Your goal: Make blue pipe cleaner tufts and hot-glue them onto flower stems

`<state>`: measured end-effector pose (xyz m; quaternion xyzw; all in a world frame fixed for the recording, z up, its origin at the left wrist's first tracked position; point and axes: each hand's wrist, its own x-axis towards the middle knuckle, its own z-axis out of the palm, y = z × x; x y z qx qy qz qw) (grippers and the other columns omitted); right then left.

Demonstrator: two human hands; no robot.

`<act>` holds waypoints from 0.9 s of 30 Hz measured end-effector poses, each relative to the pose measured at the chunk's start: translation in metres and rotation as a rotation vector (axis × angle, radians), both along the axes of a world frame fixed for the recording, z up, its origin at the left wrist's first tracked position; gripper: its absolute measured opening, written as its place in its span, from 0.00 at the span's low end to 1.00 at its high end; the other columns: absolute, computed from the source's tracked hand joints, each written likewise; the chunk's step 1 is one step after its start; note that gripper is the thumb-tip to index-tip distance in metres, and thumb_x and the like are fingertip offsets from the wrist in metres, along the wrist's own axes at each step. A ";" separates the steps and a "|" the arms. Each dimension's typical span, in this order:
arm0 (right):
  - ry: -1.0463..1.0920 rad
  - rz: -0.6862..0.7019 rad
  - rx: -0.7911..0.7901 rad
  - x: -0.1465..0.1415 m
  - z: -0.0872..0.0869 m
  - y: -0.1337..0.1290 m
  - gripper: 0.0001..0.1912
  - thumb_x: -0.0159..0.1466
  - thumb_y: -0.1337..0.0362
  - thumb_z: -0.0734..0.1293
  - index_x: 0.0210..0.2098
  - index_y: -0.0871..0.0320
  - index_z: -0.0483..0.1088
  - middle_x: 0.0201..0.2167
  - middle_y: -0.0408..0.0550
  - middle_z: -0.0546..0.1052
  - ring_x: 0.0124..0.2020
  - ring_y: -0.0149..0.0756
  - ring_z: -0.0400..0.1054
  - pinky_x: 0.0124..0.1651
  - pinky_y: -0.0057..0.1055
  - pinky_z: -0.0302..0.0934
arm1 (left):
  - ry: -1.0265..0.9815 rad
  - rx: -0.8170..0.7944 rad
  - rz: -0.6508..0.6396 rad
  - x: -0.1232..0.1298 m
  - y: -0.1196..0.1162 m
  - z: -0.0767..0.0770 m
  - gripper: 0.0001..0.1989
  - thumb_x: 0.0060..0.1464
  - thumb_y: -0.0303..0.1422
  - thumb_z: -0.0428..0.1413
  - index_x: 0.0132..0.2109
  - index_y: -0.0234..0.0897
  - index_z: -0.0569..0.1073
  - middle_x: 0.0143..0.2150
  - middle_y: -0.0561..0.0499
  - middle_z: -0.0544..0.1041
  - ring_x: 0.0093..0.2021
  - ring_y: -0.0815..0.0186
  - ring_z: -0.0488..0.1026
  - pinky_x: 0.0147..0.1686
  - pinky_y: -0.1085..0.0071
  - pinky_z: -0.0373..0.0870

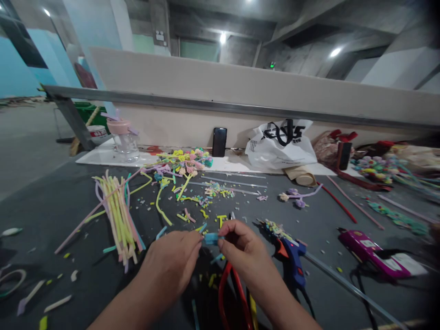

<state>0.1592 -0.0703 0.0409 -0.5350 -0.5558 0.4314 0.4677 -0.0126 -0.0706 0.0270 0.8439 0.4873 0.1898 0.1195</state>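
Between my two hands, low in the middle of the head view, is a small blue fuzzy piece [211, 238]. My left hand [175, 256] has its fingers closed at the piece's left end. My right hand [240, 245] pinches the right end between thumb and fingertips. Red-handled pliers [225, 293] lie under my right wrist, partly hidden. A blue glue gun [292, 261] rests to the right. On the left lies a bundle of pastel fuzzy stems [118, 215]. Small cut bits [218, 190] are scattered beyond my hands.
Fuzzy flowers [187, 160] are heaped at the back, beside a lidded clear jar [125, 142]. A phone [219, 142] stands upright near a white bag [282, 146]. A purple device [371, 252] with a cord lies right. Clear sticks [233, 183] lie behind the bits.
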 end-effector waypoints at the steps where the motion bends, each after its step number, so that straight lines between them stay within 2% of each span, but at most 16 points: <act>1: -0.007 0.005 0.018 0.001 0.002 -0.001 0.03 0.50 0.69 0.62 0.26 0.57 0.65 0.23 0.40 0.64 0.25 0.31 0.57 0.27 0.27 0.52 | 0.006 -0.033 0.000 0.000 -0.001 0.004 0.12 0.59 0.31 0.41 0.38 0.39 0.70 0.33 0.47 0.75 0.35 0.59 0.72 0.34 0.65 0.64; 4: -0.049 0.022 0.092 0.003 0.006 -0.003 0.04 0.50 0.70 0.62 0.26 0.56 0.65 0.25 0.41 0.64 0.26 0.31 0.58 0.28 0.27 0.53 | -0.071 -0.144 0.002 0.002 -0.004 0.015 0.10 0.58 0.30 0.42 0.37 0.40 0.67 0.32 0.49 0.73 0.32 0.63 0.71 0.31 0.68 0.61; 9: -0.095 0.059 0.177 0.007 0.011 -0.006 0.04 0.51 0.72 0.61 0.25 0.56 0.65 0.27 0.42 0.66 0.28 0.31 0.60 0.30 0.28 0.56 | -0.349 -0.408 0.068 0.011 -0.004 0.027 0.02 0.52 0.30 0.47 0.34 0.39 0.64 0.28 0.54 0.70 0.29 0.67 0.67 0.30 0.72 0.59; 12: -0.125 0.077 0.198 0.011 0.012 -0.007 0.05 0.52 0.72 0.61 0.26 0.56 0.65 0.27 0.43 0.66 0.28 0.31 0.61 0.30 0.28 0.56 | -0.520 -0.567 0.084 0.014 0.000 0.030 0.09 0.50 0.33 0.50 0.40 0.38 0.64 0.29 0.54 0.70 0.29 0.67 0.66 0.29 0.73 0.60; 14: -0.157 0.079 0.209 0.013 0.011 -0.007 0.05 0.52 0.72 0.61 0.26 0.56 0.65 0.27 0.43 0.67 0.28 0.32 0.61 0.30 0.28 0.56 | -0.580 -0.659 0.065 0.014 0.003 0.031 0.13 0.51 0.38 0.50 0.43 0.38 0.64 0.29 0.55 0.69 0.26 0.69 0.64 0.26 0.74 0.59; 18: -0.232 0.098 0.249 0.014 0.011 -0.007 0.07 0.52 0.75 0.61 0.26 0.57 0.64 0.28 0.43 0.67 0.29 0.32 0.62 0.32 0.28 0.57 | -0.575 -0.778 0.040 0.012 0.012 0.031 0.19 0.56 0.47 0.41 0.34 0.35 0.66 0.24 0.56 0.67 0.18 0.74 0.59 0.22 0.75 0.56; 21: -0.285 0.129 0.266 0.012 0.013 -0.005 0.08 0.52 0.76 0.61 0.26 0.57 0.65 0.27 0.43 0.68 0.29 0.31 0.62 0.32 0.28 0.57 | -0.570 -0.885 0.006 0.010 0.016 0.028 0.24 0.56 0.50 0.40 0.27 0.35 0.65 0.19 0.57 0.63 0.16 0.75 0.56 0.19 0.76 0.53; 27: -0.346 0.182 0.254 0.008 0.018 -0.001 0.09 0.51 0.78 0.62 0.26 0.58 0.66 0.27 0.43 0.68 0.29 0.30 0.62 0.31 0.26 0.57 | -0.726 -1.110 0.010 0.006 0.016 0.019 0.23 0.53 0.51 0.44 0.30 0.34 0.66 0.19 0.57 0.66 0.15 0.76 0.54 0.16 0.77 0.47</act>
